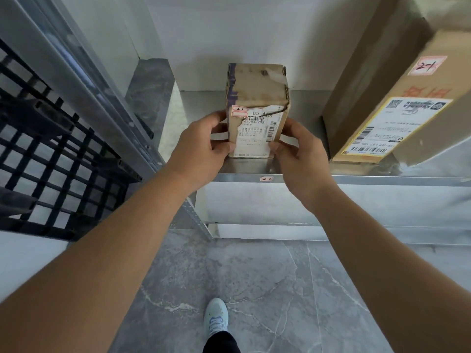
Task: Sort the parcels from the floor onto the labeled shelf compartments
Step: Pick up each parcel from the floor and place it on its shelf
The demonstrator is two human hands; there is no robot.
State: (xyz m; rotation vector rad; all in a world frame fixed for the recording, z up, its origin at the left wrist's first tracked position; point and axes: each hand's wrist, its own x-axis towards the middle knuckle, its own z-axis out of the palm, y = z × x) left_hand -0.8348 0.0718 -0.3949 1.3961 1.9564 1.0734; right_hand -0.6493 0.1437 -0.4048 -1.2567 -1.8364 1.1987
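Note:
A small worn cardboard parcel stands upright near the front of the metal shelf. It carries a torn white shipping label and a small red sticker marked 2-1. My left hand grips its left side, thumb on the front. My right hand grips its right side, fingers curled at the lower front corner. A sticker marked 2-1 sits on the shelf's front edge just below the parcel.
A large cardboard box with a 2-1 sticker and a yellow-edged label fills the shelf's right side. A black grid crate sits at the left beside a metal upright. Grey marble floor and my shoe lie below.

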